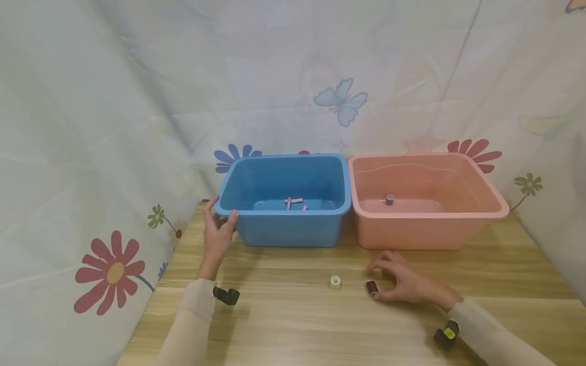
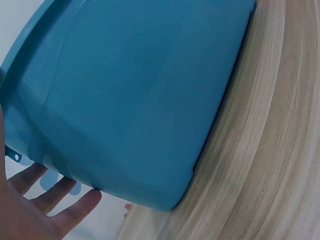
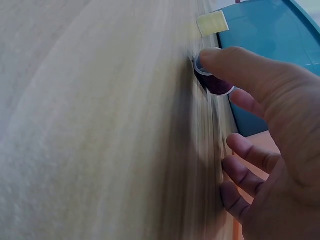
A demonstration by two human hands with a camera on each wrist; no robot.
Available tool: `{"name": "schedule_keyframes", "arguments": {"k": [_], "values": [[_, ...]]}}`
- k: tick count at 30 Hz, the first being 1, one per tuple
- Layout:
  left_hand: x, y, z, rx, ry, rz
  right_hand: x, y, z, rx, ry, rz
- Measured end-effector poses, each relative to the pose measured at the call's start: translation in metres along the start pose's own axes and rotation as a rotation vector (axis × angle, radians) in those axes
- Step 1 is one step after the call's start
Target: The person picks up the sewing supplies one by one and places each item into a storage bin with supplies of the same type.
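Plainly, the dark maroon, cylindrical thread spool (image 1: 372,288) on the wood-grain table (image 1: 284,325) sits nearest the right hand (image 1: 405,283), just off its fingertips; its long axis slants away leftward from the thumb tip. That hand's thumb and fingers stand apart. Farther left, the left hand (image 1: 217,241) grips the blue plastic bin's (image 1: 288,230) corner.

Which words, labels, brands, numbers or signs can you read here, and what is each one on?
None: no readable text on the blue bin, pink bin or table.
The backdrop shows only printed pictures, such as flowers and a butterfly.
Too small to tell: any marking on the yellow patch by the right wrist, or on the dark spool.
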State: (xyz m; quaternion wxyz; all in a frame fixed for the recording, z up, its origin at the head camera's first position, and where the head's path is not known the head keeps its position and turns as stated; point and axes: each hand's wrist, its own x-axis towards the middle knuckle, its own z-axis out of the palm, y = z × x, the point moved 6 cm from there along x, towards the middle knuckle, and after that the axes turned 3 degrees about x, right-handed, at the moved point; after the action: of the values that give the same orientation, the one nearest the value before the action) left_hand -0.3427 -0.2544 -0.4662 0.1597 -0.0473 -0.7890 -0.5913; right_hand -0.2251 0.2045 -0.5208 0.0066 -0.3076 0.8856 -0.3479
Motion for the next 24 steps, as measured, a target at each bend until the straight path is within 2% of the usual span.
{"name": "schedule_keyframes", "arguments": {"k": [5,9,12,24], "values": [[-0.0016,0.0064,-0.0003,-0.028,-0.015,-0.016,-0.0005,0.0031,0.0023,0.004,-0.003,0.014],[-0.0017,0.0063,-0.0002,-0.011,-0.011,-0.014,-0.0009,0.0043,0.0036,0.005,-0.011,0.025],[-0.0001,-0.0005,-0.0008,0.016,0.007,-0.004,-0.0007,0.0022,0.0034,0.008,-0.008,0.018],[-0.0008,0.0031,-0.0007,0.019,0.005,-0.012,-0.0011,-0.0002,0.0024,0.018,0.035,-0.009]]}}
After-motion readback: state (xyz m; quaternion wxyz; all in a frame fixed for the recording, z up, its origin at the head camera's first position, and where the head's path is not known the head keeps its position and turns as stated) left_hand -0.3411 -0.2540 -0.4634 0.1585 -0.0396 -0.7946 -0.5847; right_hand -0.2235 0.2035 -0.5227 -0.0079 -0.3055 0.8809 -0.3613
